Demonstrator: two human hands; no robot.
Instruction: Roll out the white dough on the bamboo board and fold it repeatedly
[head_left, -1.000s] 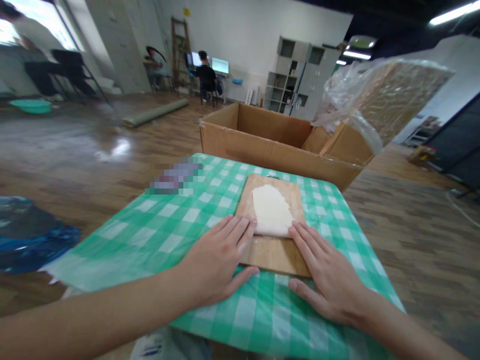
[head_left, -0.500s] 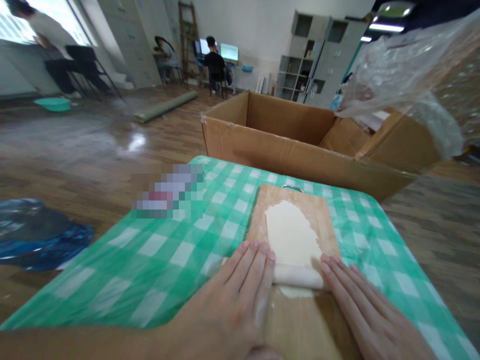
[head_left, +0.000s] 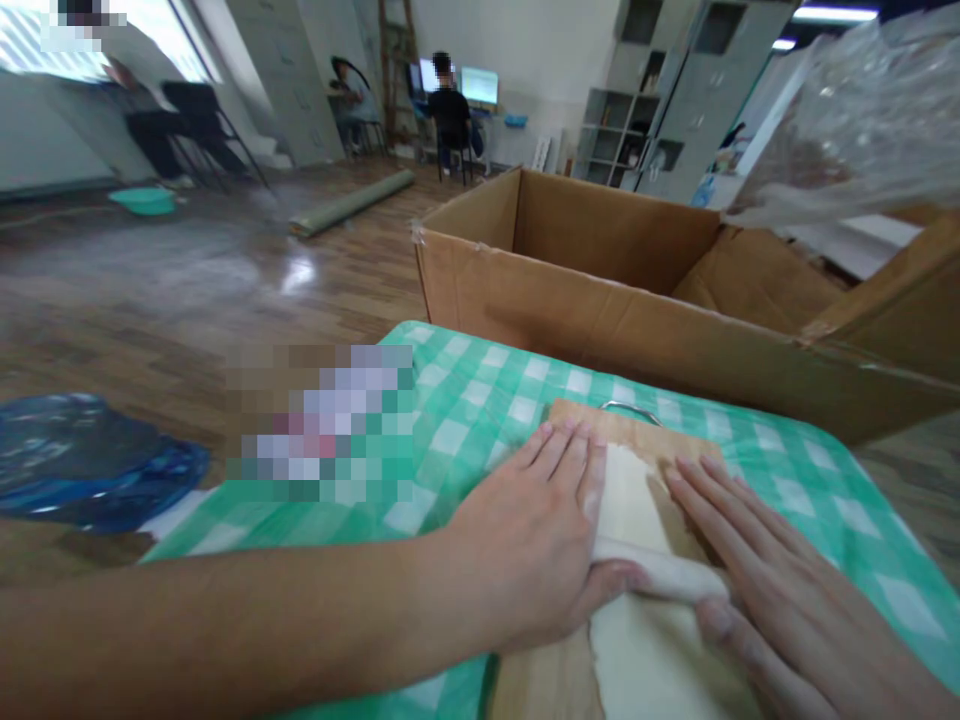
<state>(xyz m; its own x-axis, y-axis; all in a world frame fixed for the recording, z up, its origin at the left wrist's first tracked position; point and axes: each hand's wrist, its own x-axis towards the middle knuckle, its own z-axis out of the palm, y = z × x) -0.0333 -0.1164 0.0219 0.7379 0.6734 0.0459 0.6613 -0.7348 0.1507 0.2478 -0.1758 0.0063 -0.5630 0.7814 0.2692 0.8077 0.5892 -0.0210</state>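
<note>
Moved since the earlier frame: one rolling pin (head_left: 664, 573), farther up the dough sheet (head_left: 649, 650), with the left hand (head_left: 534, 535) and right hand (head_left: 780, 580) over it; more dough now lies on its near side.

Step in hand, as we judge it: rolling out, on a forward stroke. Next move calls for level pressure at both ends and a drawing back before the fingers meet the board's far edge.

Left to right, we list:
- Blue plastic bag (head_left: 97, 470), beside the table.
- Left hand: flat, fingers straight and together, palm over the pin's left end, thumb along its near side; not clenched.
- Wooden board (head_left: 544, 680), on the table's checked cloth (head_left: 450, 435); dough flat upon it, pin lying across.
- Right hand: fingers extended, thumb at the pin's right end; pressing, we judge, rather than gripping.
</note>
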